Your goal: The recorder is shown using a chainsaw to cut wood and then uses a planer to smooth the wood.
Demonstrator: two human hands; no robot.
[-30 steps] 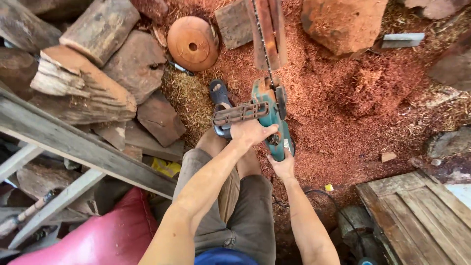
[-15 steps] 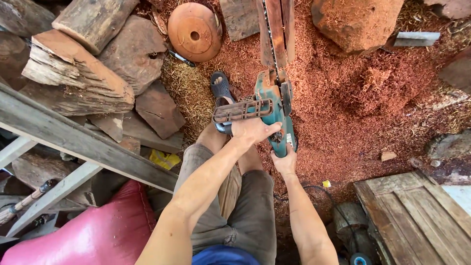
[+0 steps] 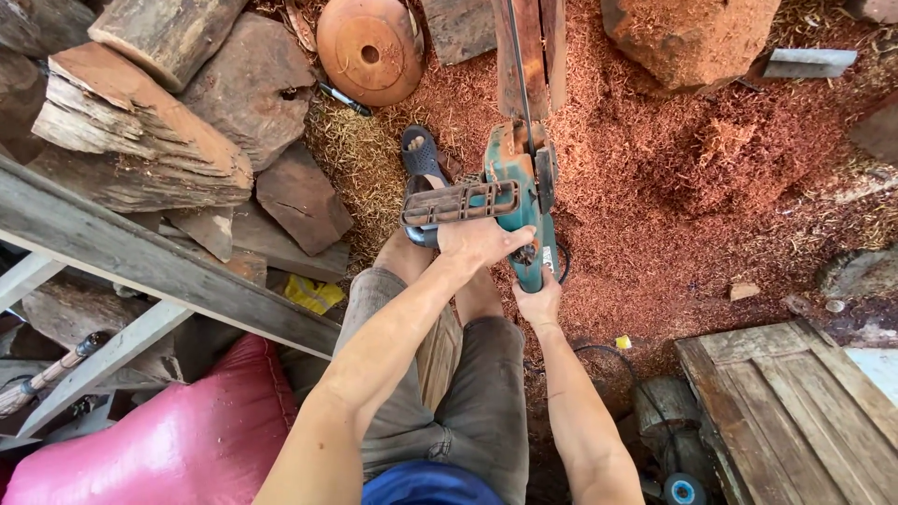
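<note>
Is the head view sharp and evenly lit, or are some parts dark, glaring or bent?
Head view: sharp on the chainsaw and both hands, left, right; soft daylight on the red sawdust, no glare; lower left under the beam is shadowed; beam slightly curved by the wide lens.

Light: soft, even daylight, fairly bright; no hard sun patches.
Shadows: faint, diffuse; deepest under the grey weathered wooden beam (image 3: 140,266) and among the stacked split logs (image 3: 140,122).
Glare: mild sheen on the pink plastic sack (image 3: 159,435); pale washed-out patch at the right edge.
Focus: sharp across the reddish sawdust floor (image 3: 673,215); no motion blur.
Distortion: wide-angle stretch at the corners; forearms loom large at the bottom.
</note>
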